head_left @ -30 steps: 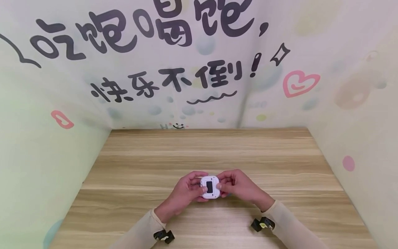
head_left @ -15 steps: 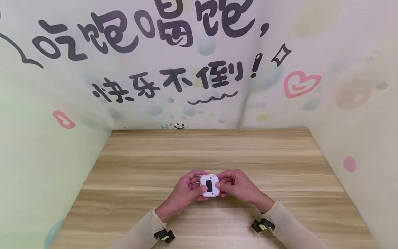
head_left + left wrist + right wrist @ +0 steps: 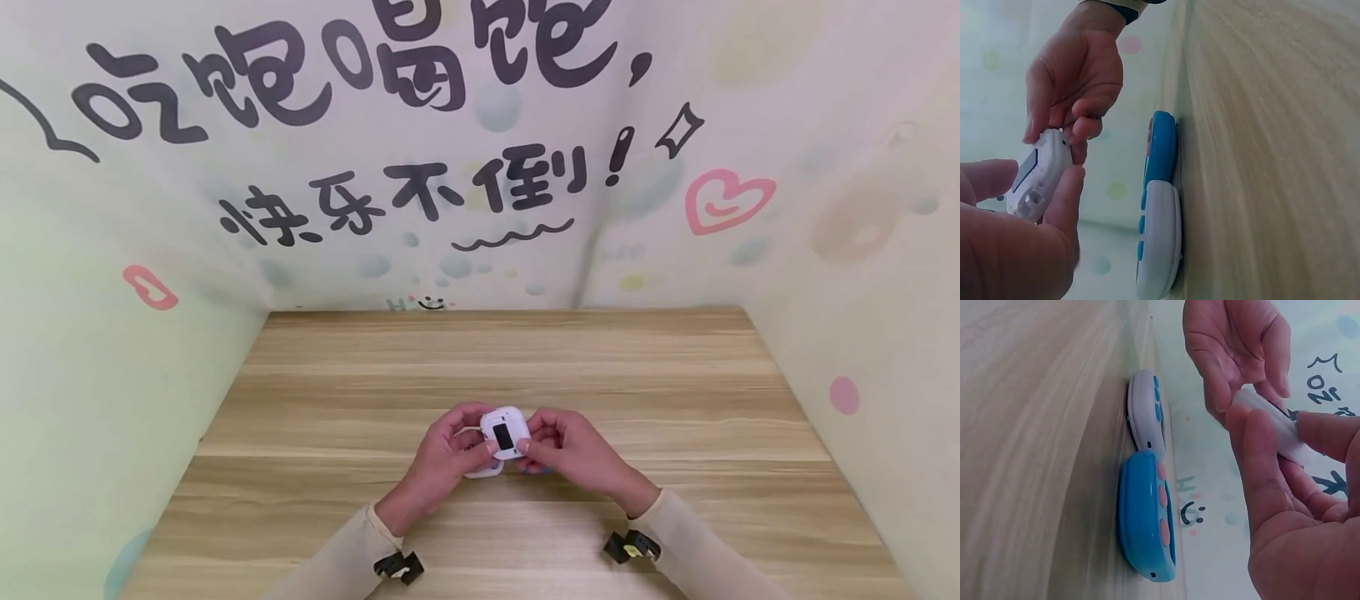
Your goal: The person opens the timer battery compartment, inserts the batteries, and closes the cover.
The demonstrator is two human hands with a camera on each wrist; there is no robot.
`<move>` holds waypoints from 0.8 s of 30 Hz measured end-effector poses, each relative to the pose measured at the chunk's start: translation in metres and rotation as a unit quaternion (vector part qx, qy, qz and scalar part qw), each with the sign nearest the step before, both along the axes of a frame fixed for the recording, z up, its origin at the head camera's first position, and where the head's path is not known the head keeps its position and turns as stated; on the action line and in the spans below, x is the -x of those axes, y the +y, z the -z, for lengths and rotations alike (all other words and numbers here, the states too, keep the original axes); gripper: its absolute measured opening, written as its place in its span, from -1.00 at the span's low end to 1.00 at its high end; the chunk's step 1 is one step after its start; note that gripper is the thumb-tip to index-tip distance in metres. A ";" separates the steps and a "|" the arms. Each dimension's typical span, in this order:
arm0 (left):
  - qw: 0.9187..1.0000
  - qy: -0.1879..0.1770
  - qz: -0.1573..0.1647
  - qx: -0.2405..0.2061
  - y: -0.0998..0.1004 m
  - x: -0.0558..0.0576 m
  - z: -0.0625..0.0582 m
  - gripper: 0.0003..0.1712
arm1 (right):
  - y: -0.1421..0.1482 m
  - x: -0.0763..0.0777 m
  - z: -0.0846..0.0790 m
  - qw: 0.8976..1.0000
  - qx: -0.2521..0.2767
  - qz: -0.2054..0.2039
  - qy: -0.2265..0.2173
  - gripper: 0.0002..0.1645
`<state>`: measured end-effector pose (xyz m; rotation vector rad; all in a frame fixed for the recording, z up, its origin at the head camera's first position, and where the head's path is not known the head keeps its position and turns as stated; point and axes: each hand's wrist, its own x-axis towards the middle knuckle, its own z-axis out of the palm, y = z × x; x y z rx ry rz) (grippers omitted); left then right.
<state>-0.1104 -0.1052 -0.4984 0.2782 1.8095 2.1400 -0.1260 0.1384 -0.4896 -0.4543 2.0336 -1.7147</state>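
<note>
A small white rounded-square timer (image 3: 514,419) is held up off the table, its back with a black rectangle facing the head camera. My left hand (image 3: 442,457) pinches it from the left, thumb on the back face. From the right, my right hand (image 3: 581,450) pinches its edge between thumb and fingers. Below the hands, a second white timer with blue buttons (image 3: 1161,240) lies on the table. Touching or very near it is a blue timer with pink buttons (image 3: 1138,512). In the head view both are mostly hidden under the hands and the held timer.
The wood-grain table (image 3: 360,358) is bounded by a back wall (image 3: 487,283) with black lettering and by pale side walls (image 3: 840,292). Small black cameras (image 3: 399,568) are strapped to both wrists.
The held white timer has moved slightly away from me and tilted. Parts of the white and blue timers below now show more. Both hands keep their hold.
</note>
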 end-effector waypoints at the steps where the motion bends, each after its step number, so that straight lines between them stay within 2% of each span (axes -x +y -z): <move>1: 1.000 0.009 -0.005 0.010 0.000 0.000 0.000 -0.38 | 0.000 0.000 -0.001 1.000 0.003 0.003 0.003 -0.72; 4: 0.999 0.028 -0.019 0.039 0.000 -0.001 0.000 -0.39 | 0.001 0.001 -0.001 1.000 0.007 0.018 0.008 -0.71; 7: 0.998 0.031 -0.032 0.051 -0.001 -0.002 -0.002 -0.41 | 0.003 0.004 -0.001 0.999 0.001 0.030 0.024 -0.74; 19: 0.998 0.022 -0.052 0.023 0.003 -0.002 -0.004 -0.41 | 0.003 0.008 -0.002 0.994 -0.018 0.044 0.097 -0.77; 24: 0.998 0.027 -0.062 0.019 0.005 -0.002 -0.004 -0.43 | 0.002 0.008 -0.002 0.993 -0.013 0.046 0.111 -0.77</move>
